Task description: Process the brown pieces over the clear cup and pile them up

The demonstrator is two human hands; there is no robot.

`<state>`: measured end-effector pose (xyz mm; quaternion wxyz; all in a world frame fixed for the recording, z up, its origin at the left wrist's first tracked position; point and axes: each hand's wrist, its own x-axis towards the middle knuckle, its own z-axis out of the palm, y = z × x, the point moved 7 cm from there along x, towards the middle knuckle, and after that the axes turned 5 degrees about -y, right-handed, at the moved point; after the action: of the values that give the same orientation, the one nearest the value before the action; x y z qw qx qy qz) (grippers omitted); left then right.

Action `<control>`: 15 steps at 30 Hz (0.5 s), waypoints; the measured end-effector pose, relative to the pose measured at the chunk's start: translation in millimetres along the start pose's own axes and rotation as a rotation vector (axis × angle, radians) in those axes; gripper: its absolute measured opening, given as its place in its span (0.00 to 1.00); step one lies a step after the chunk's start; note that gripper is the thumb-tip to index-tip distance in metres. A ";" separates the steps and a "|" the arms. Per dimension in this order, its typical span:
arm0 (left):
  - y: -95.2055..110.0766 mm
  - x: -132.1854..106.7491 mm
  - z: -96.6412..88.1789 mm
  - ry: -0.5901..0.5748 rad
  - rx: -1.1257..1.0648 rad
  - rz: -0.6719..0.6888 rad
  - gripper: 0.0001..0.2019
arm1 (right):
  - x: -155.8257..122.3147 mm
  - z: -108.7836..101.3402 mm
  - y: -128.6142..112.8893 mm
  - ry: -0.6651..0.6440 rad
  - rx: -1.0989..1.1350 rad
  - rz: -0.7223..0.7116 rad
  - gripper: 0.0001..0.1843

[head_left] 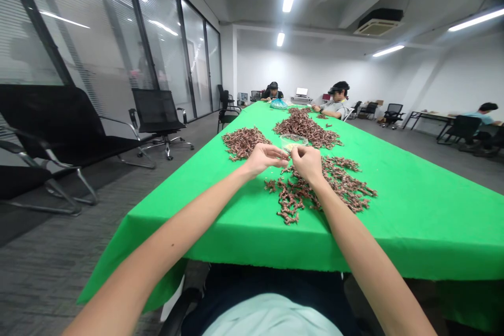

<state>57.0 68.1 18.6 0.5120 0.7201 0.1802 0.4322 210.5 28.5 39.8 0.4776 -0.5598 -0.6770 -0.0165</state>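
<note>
My left hand (266, 159) and my right hand (307, 161) meet above the table, fingertips almost touching. Both have thumb and fingers pinched together; whatever sits between them is too small and covered to name. Just beyond the fingers stands a clear round dish (294, 139) with something pale in it. Below and to the right of my hands spreads a loose pile of small brown figures (346, 184), shaped somewhat like animals. Another heap of brown figures (244, 142) lies beyond my left hand, and a larger heap (309, 128) extends behind the dish.
A green cloth (413, 199) covers the long table. At its far end are a blue plastic bag (277, 104) and two people, one (336, 102) on the right side. Black chairs (159, 113) stand along the glass wall on the left.
</note>
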 end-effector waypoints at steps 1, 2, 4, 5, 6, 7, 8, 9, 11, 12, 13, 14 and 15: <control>-0.3 0.0 -0.2 0.000 0.001 0.000 0.21 | 0.1 0.2 0.3 0.000 -0.002 0.000 0.21; -0.7 0.0 -0.3 -0.001 0.002 -0.003 0.21 | 0.1 0.4 0.7 0.000 -0.003 0.001 0.21; -1.6 -0.1 -0.5 -0.003 0.001 -0.005 0.20 | -0.1 0.6 1.3 0.002 0.001 0.000 0.21; -1.9 0.0 -0.6 -0.005 -0.001 -0.005 0.20 | -0.3 0.4 1.4 0.005 0.004 0.001 0.21; -2.1 0.1 -0.9 -0.004 -0.006 -0.003 0.20 | -0.6 -0.1 1.5 0.010 0.007 0.002 0.21; -2.3 0.2 -1.3 0.000 -0.011 -0.004 0.20 | -0.9 -1.0 1.5 0.019 0.010 0.005 0.21; -2.4 0.2 -1.9 0.006 -0.017 -0.006 0.21 | -1.2 -2.3 1.7 0.032 0.014 0.011 0.21; -2.3 0.2 -2.9 0.017 -0.021 -0.008 0.21 | -1.5 -4.1 1.8 0.048 0.018 0.018 0.21; -1.0 -0.1 -4.8 0.041 -0.024 -0.011 0.22 | -2.1 -8.6 1.7 0.091 0.022 0.031 0.21; 0.5 -0.5 -5.5 0.051 -0.024 -0.009 0.23 | -2.3 -11.1 1.2 0.114 0.022 0.030 0.22; 2.4 -0.8 -6.0 0.058 -0.023 -0.005 0.23 | -2.6 -13.6 0.1 0.138 0.018 0.022 0.21; 4.5 -1.2 -6.3 0.065 -0.023 -0.001 0.22 | -2.9 -16.1 -1.6 0.160 0.010 0.005 0.21; 6.5 -1.7 -6.7 0.072 -0.024 0.001 0.22 | -3.3 -18.3 -3.9 0.179 0.000 -0.021 0.21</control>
<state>49.5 68.2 24.4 0.5134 0.6979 0.1930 0.4604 218.7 14.4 49.5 0.5360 -0.5490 -0.6374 -0.0714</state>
